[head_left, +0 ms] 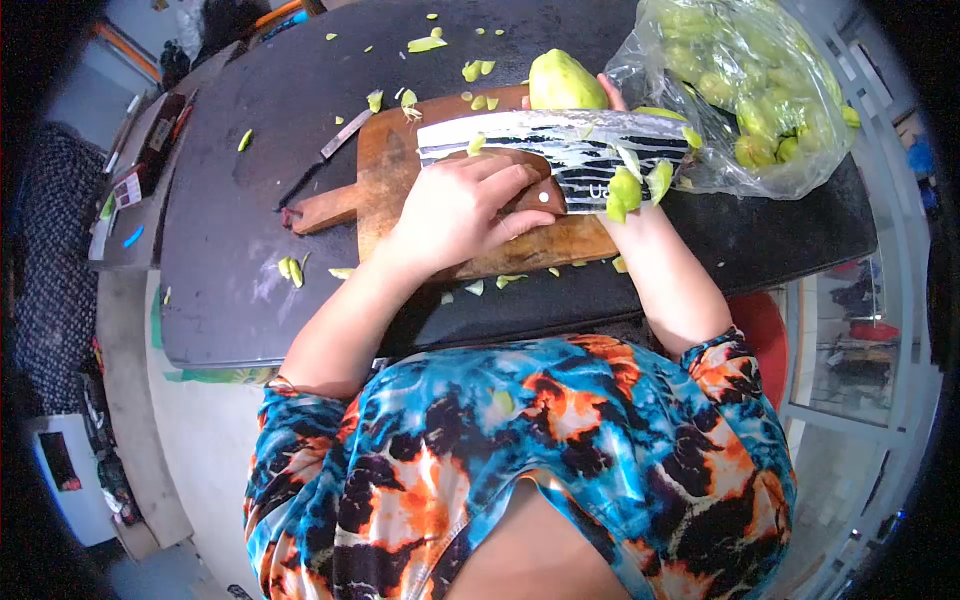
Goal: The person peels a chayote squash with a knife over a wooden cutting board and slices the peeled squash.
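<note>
My left hand (465, 205) is closed round the brown handle (535, 185) of a wide cleaver. Its black-and-white blade (590, 150) lies across the view above the board, with green peel pieces (624, 194) on it. Beyond the blade, my right hand (614, 92) holds a pale green, peeled-looking fruit (566, 82); fingertips show on both sides of the fruit, while the blade hides the palm. Under both hands is a wooden cutting board (385, 170) with a short handle pointing left.
A clear plastic bag (745, 90) of green fruits stands at the upper right. A small knife (345, 135) lies left of the board. Peel scraps (427, 43) are scattered over the dark table (240, 220). A red seat (758, 335) shows below the table's right edge.
</note>
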`<control>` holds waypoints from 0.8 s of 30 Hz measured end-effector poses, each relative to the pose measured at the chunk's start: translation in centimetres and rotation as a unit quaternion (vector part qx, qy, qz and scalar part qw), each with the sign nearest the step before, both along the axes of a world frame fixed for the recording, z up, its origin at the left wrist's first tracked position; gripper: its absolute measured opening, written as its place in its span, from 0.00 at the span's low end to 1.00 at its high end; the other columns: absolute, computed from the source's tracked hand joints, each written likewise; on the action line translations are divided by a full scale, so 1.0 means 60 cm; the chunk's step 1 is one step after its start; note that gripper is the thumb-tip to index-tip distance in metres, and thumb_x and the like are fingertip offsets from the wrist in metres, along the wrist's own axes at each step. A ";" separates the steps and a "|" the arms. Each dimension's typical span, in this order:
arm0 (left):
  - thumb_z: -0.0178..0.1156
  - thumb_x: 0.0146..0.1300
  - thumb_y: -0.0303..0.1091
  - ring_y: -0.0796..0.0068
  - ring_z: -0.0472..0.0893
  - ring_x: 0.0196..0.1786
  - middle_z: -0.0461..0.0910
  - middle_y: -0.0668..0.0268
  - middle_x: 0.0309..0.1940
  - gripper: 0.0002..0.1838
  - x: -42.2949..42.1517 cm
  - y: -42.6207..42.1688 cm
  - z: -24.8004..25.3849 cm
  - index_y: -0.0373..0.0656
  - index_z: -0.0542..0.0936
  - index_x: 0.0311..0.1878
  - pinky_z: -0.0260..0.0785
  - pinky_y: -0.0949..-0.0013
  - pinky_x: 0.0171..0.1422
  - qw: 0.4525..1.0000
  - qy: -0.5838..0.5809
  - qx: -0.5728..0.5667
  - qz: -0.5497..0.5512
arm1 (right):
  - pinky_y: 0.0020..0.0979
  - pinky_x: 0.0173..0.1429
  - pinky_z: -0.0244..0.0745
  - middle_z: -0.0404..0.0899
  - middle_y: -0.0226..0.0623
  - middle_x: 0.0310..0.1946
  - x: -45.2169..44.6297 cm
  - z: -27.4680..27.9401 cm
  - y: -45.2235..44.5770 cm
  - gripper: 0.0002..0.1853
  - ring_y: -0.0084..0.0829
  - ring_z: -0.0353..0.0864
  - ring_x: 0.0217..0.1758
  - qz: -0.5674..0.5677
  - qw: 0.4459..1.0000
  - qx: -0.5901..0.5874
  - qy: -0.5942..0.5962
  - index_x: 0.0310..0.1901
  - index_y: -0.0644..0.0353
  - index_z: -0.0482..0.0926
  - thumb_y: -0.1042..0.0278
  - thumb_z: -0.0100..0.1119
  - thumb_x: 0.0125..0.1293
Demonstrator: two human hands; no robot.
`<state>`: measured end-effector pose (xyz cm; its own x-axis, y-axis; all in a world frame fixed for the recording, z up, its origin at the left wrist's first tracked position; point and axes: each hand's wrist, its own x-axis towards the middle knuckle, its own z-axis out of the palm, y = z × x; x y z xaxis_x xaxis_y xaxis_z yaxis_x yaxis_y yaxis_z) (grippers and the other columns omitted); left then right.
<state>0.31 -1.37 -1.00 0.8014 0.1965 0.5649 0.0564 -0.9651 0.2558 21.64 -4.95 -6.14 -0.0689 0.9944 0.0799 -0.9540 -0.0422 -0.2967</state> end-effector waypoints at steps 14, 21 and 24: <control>0.68 0.53 0.48 0.59 0.82 0.32 0.80 0.62 0.29 0.22 0.004 -0.002 -0.008 0.40 0.80 0.42 0.75 0.62 0.35 1.000 0.005 0.007 -0.002 | 0.44 0.65 0.71 0.77 0.54 0.53 -0.009 0.007 -0.004 0.33 0.44 0.78 0.56 -0.023 1.000 -0.003 -0.020 0.59 0.65 0.71 0.40 0.43 0.69; 0.69 0.53 0.47 0.59 0.82 0.34 0.81 0.60 0.31 0.22 0.005 -0.007 -0.003 0.40 0.80 0.43 0.75 0.62 0.37 1.000 0.019 0.002 0.005 | 0.44 0.65 0.71 0.77 0.53 0.52 -0.007 0.002 0.000 0.32 0.44 0.78 0.55 -0.025 0.999 0.004 -0.031 0.59 0.65 0.71 0.41 0.42 0.70; 0.68 0.53 0.48 0.58 0.82 0.33 0.80 0.60 0.31 0.22 0.008 -0.007 -0.006 0.40 0.80 0.43 0.75 0.61 0.37 1.000 -0.002 0.008 0.003 | 0.44 0.65 0.71 0.77 0.51 0.52 -0.008 0.004 -0.003 0.31 0.43 0.79 0.55 -0.032 0.998 0.025 -0.051 0.57 0.64 0.72 0.42 0.42 0.71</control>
<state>0.77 -1.80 -1.36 0.7980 0.1926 0.5710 0.0613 -0.9686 0.2411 21.17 -5.13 -5.88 -0.0157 0.9919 0.1264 -0.9190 0.0355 -0.3926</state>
